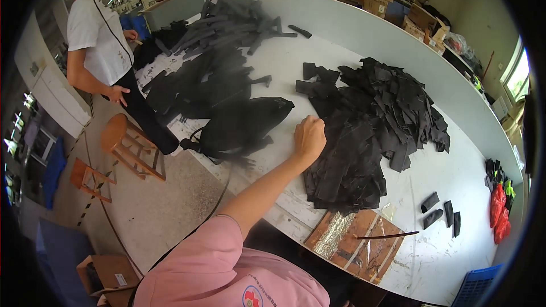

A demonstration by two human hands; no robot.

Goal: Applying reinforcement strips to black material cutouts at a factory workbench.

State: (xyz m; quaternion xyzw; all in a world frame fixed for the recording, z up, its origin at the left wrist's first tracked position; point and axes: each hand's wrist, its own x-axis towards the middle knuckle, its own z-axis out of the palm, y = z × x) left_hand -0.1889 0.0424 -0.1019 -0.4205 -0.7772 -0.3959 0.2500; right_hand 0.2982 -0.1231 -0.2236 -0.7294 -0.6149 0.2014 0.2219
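on the white tabletop (364, 51), head view: left hand (310, 138) curled shut at the 9 o'clock edge of the big pile of black strips (369, 131), fingers seemingly pinching one strip, contact hidden. right hand not in view. black bag (239, 128) just beside at 9 o'clock. best to pinch a single strip end and lift clear, since the pieces overlap and neighbours may drag along.

We wear a pink short-sleeved shirt (227, 273) with a small round emblem in red, white and blue; our one visible forearm (264, 187) is bare, without glove or watch.
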